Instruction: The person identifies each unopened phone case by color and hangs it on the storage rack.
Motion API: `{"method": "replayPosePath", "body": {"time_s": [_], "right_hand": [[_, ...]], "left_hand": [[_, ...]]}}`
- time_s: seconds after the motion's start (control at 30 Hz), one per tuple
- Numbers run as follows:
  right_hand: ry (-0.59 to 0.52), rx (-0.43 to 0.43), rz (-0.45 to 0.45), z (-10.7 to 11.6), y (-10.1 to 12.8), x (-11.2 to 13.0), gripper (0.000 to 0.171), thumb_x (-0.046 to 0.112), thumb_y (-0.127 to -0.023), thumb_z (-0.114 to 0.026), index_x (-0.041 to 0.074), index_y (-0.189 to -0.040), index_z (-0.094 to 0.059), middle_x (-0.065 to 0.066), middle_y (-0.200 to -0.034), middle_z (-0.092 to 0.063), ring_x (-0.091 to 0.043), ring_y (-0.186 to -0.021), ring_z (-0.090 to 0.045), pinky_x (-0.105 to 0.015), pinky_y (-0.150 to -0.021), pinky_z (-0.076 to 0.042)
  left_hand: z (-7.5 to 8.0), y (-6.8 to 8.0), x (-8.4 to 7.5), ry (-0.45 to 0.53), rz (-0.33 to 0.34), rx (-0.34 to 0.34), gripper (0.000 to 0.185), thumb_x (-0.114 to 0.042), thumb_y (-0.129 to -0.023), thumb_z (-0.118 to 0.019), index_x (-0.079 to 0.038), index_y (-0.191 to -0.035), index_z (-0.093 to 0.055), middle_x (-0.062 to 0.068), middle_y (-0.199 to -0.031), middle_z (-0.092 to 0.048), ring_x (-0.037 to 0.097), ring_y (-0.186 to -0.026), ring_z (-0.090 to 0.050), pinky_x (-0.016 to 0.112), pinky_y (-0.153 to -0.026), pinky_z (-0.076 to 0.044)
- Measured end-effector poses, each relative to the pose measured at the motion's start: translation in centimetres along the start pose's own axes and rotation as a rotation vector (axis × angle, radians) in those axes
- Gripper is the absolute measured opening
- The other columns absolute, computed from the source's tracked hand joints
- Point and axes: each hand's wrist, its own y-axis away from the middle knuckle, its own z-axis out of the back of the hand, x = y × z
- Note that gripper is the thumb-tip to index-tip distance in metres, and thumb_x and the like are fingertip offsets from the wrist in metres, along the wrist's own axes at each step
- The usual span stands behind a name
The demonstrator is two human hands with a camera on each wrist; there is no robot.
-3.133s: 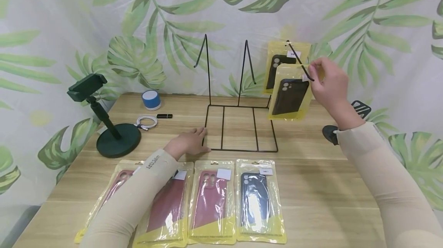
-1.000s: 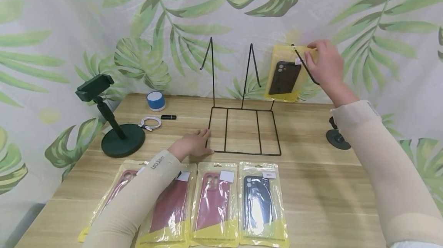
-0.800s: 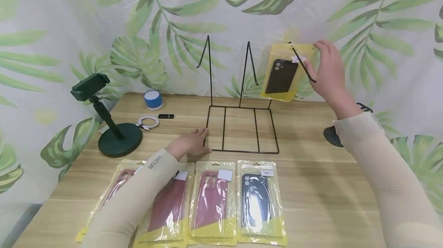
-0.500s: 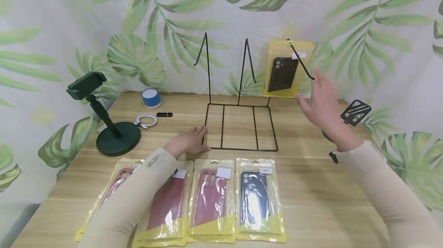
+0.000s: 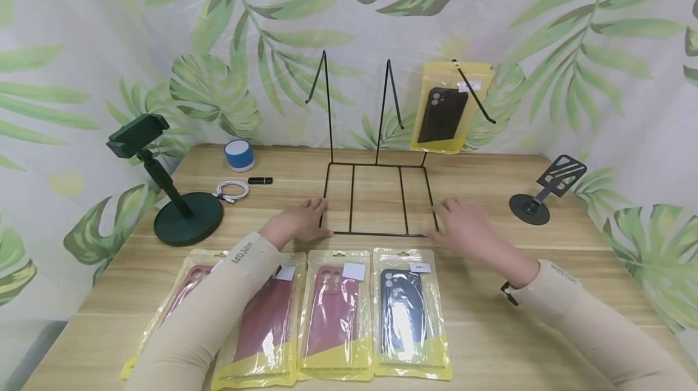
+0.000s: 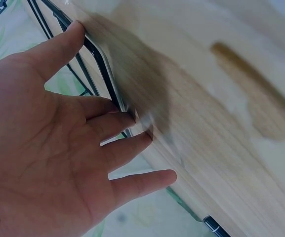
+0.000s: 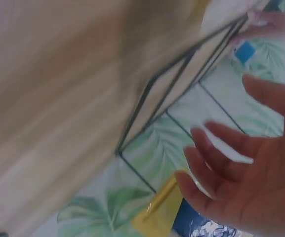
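Now we rest our left hand (image 5: 297,225) on the table (image 5: 523,312) with fingers straight and slightly spread, their tips touching the front left corner of the black wire rack (image 5: 378,200). At the rack's front right corner our right hand (image 5: 463,228) lies with relaxed, parted fingers just beside the base wire. One yellow-packed phone case (image 5: 447,109) hangs from the rack's rightmost hook.

My head view is bright and evenly lit, with soft shadows under the arms and glare on the near packets (image 5: 400,312). Both wrist views are motion-blurred, and the table (image 6: 221,98) smears.
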Motion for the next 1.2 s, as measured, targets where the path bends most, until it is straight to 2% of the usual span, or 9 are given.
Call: {"method": "replayPosePath", "body": {"time_s": [0.17, 0.3, 0.6, 0.8, 1.07, 1.2], "right_hand": [[-0.017, 0.095, 0.093, -1.3, 0.4, 1.1, 0.048, 0.046, -0.09, -0.068, 0.004, -0.112, -0.069, -0.012, -0.103, -0.07, -0.029, -0.095, -0.064, -0.047, -0.087, -0.054], [-0.032, 0.156, 0.116, -2.1, 0.6, 1.3, 0.047, 0.053, -0.089, -0.067, 0.009, -0.105, -0.07, -0.003, -0.093, -0.07, -0.021, -0.086, -0.062, -0.041, -0.079, -0.054], [-0.089, 0.212, 0.084, -2.7, 0.7, 1.7, 0.042, 0.05, -0.087, -0.07, 0.012, -0.105, -0.069, -0.003, -0.099, -0.07, -0.023, -0.092, -0.063, -0.043, -0.085, -0.055], [-0.101, 0.222, 0.068, -3.0, 0.7, 1.8, 0.037, 0.046, -0.085, -0.073, 0.014, -0.103, -0.069, 0.001, -0.096, -0.068, -0.021, -0.093, -0.063, -0.042, -0.084, -0.055], [-0.134, 0.195, 0.071, -3.1, 0.9, 2.0, 0.015, 0.03, -0.09, -0.07, 0.015, -0.091, -0.069, 0.005, -0.085, -0.062, -0.013, -0.08, -0.056, -0.033, -0.073, -0.052], [-0.132, 0.173, 0.079, -3.0, 1.2, 2.0, 0.012, 0.027, -0.089, -0.071, 0.016, -0.088, -0.067, 0.006, -0.083, -0.061, -0.011, -0.078, -0.054, -0.031, -0.072, -0.051]], "left_hand": [[0.2, 0.2, -0.1, 0.007, 0.002, 0.002, 0.083, -0.049, -0.102, -0.048, -0.001, -0.159, -0.01, 0.017, -0.166, -0.008, 0.042, -0.152, -0.015, 0.058, -0.12, -0.023], [0.2, 0.4, -0.3, 0.01, -0.001, 0.004, 0.083, -0.048, -0.102, -0.048, -0.001, -0.159, -0.01, 0.018, -0.166, -0.009, 0.042, -0.152, -0.014, 0.059, -0.12, -0.023], [0.1, 0.5, -0.3, 0.02, -0.001, -0.009, 0.083, -0.047, -0.101, -0.05, -0.001, -0.158, -0.012, 0.018, -0.166, -0.01, 0.042, -0.152, -0.015, 0.058, -0.12, -0.024], [0.2, 0.6, -0.3, 0.025, 0.0, -0.008, 0.082, -0.047, -0.102, -0.05, -0.001, -0.158, -0.011, 0.018, -0.166, -0.01, 0.042, -0.152, -0.015, 0.059, -0.12, -0.023], [0.2, 0.6, -0.3, 0.014, -0.001, -0.011, 0.083, -0.047, -0.102, -0.05, -0.001, -0.158, -0.012, 0.018, -0.166, -0.01, 0.042, -0.152, -0.015, 0.058, -0.12, -0.024], [0.2, 0.6, -0.2, 0.013, -0.002, -0.012, 0.082, -0.047, -0.102, -0.05, -0.001, -0.158, -0.012, 0.018, -0.166, -0.01, 0.042, -0.152, -0.015, 0.058, -0.12, -0.025]]}}
